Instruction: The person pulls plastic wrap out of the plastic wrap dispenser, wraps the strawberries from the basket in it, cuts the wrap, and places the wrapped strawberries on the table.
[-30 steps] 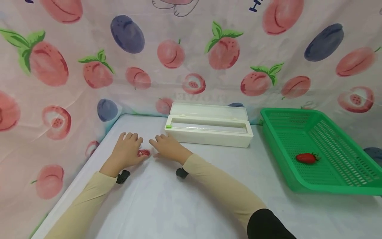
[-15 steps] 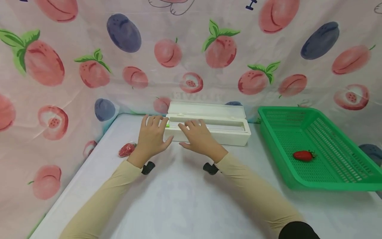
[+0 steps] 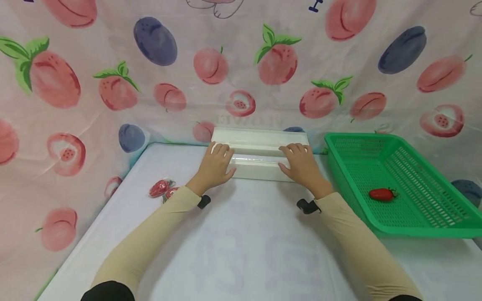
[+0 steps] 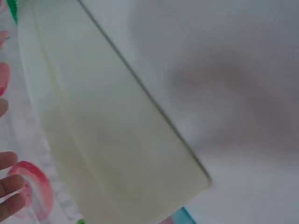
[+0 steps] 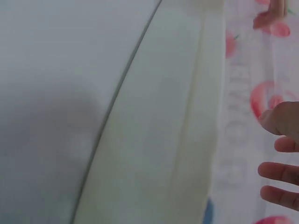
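A white cling film dispenser box stands at the back of the table with its lid raised. My left hand is over the box's left end and my right hand over its right end. In both wrist views the fingers are spread and loosely bent, with nothing seen between them; whether they touch the box I cannot tell. Clear film shows along the box's opening. Left of my left forearm, two film-wrapped strawberries lie side by side on the white cloth, one partly hidden by the sleeve.
A green plastic basket stands at the right, with one bare strawberry in it. A fruit-printed curtain hangs right behind the box and along the table's left edge.
Both hands have left the wrapped strawberry at the left and moved right to the dispenser box, then spread apart to its two ends. A second wrapped strawberry has come into view.
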Demonstrator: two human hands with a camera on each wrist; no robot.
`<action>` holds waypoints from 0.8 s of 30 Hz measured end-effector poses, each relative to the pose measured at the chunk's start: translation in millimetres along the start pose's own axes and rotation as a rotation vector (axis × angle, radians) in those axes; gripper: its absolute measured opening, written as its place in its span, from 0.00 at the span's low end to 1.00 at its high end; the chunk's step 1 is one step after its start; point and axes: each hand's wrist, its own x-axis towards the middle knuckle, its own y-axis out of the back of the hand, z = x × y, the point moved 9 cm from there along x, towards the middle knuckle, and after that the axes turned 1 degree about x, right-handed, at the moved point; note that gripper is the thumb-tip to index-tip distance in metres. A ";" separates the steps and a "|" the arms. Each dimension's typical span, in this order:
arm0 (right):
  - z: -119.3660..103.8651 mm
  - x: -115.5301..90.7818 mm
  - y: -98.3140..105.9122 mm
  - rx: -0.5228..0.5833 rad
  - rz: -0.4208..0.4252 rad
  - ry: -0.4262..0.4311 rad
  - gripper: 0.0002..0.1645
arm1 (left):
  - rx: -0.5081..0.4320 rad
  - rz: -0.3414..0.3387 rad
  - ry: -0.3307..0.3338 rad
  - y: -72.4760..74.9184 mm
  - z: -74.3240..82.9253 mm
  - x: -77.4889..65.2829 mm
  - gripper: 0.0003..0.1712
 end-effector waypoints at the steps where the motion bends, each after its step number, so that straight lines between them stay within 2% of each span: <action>1: 6.9 -2.3 -1.7 0.010 0.009 -0.009 0.26 | -0.002 -0.009 0.000 -4.1 -0.7 1.0 0.27; 8: 42.0 -15.7 -10.7 0.059 0.038 -0.073 0.23 | -0.002 -0.028 0.006 -20.9 -10.9 5.0 0.24; 12: 54.2 -20.3 -15.5 0.077 0.021 -0.104 0.21 | -0.042 -0.141 0.009 -35.7 -16.3 6.3 0.25; 15: 58.9 -20.6 -22.8 0.107 -0.029 -0.119 0.20 | -0.079 -0.245 0.023 -47.5 -18.7 5.8 0.27; 17: 60.6 -19.7 -29.0 0.119 -0.073 -0.126 0.19 | -0.090 -0.280 0.026 -51.4 -18.9 5.5 0.28; 24: 66.5 -16.8 -43.7 0.156 -0.203 -0.167 0.21 | -0.085 -0.332 0.021 -54.5 -18.8 8.9 0.30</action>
